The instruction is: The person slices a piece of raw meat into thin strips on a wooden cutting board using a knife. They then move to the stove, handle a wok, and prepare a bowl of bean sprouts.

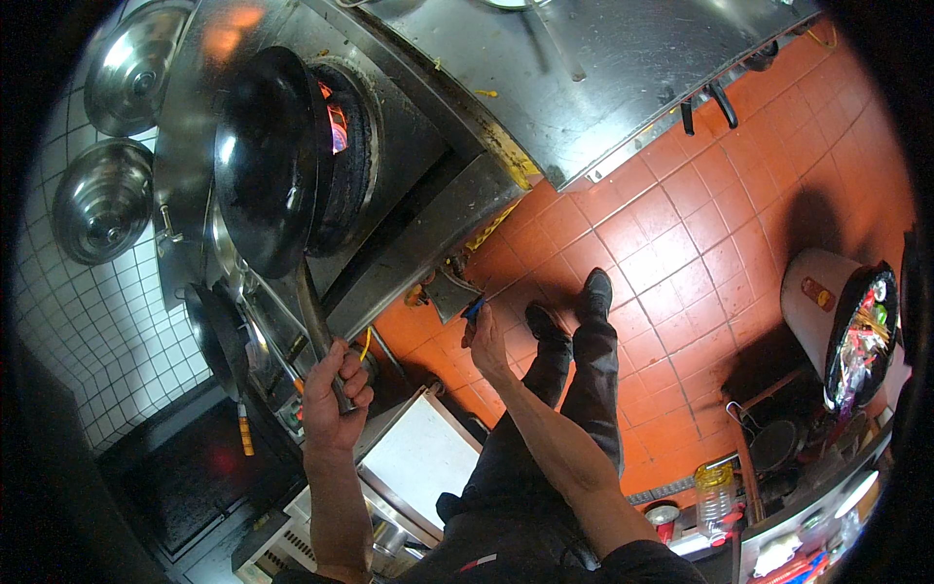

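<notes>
My left hand (337, 390) grips the metal handle (312, 306) of a black wok (266, 160). The wok is tilted up on its side, with its dark underside towards the wall. It stands at the near-wall edge of a round burner (357, 168), where orange and pink flame (337, 128) glows. Below the stove front, my right hand (487, 343) has its fingers closed on a small blue object (474, 308). Whether that object is a loose tool or a valve lever cannot be told. A metal plate (452, 292) with fittings sits just beyond it.
Two steel lids (102, 201) lean at the tiled wall. A second dark pan (215, 339) rests left of my left hand. A steel counter (620, 80) adjoins the stove. On the orange tile floor (678, 255) stands a full rubbish bin (824, 314). A white-topped unit (423, 456) is close by.
</notes>
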Demonstrator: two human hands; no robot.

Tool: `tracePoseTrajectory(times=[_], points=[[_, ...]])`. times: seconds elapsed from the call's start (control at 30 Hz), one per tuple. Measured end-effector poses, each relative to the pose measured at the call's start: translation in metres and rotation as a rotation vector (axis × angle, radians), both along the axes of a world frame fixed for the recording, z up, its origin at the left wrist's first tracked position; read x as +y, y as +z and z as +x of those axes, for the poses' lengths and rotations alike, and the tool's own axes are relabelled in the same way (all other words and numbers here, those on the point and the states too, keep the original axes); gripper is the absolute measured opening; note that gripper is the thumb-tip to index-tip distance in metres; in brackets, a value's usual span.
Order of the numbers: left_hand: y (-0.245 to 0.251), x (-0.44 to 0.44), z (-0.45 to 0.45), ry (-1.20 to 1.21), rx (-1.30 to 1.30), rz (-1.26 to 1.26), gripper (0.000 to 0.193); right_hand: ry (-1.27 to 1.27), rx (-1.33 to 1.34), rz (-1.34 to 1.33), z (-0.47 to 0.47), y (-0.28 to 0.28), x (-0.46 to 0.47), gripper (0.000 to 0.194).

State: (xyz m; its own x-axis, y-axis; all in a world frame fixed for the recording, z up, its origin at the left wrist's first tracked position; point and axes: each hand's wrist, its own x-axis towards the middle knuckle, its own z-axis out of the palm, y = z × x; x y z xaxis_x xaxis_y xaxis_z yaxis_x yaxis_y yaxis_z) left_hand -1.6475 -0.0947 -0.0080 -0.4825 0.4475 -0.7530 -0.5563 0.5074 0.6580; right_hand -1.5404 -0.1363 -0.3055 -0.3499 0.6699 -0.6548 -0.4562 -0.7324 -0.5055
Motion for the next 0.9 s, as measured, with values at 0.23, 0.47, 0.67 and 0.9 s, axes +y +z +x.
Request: tracePoseTrajectory(times=[0.23, 0.47, 0.67, 0.9], points=[[-0.001, 0.001, 0.0, 0.008, -0.002, 0.017, 0.015, -0.001, 0.022, 0.004, -0.009, -0.03, -0.017, 0.054], [-0.001, 0.002, 0.002, 0.01, -0.009, 0.031, 0.015, 0.036, -0.023, 0.016, 0.004, 0.006, 0.006, 0.057], [0.0, 0.003, 0.003, 0.026, -0.017, 0.033, 0.014, 0.049, -0.023, -0.001, 0.005, 0.009, 0.008, 0.058], [-0.002, 0.001, 0.0, 0.013, -0.034, 0.044, 0.015, 0.038, -0.023, 0.018, 0.006, 0.01, 0.009, 0.056]])
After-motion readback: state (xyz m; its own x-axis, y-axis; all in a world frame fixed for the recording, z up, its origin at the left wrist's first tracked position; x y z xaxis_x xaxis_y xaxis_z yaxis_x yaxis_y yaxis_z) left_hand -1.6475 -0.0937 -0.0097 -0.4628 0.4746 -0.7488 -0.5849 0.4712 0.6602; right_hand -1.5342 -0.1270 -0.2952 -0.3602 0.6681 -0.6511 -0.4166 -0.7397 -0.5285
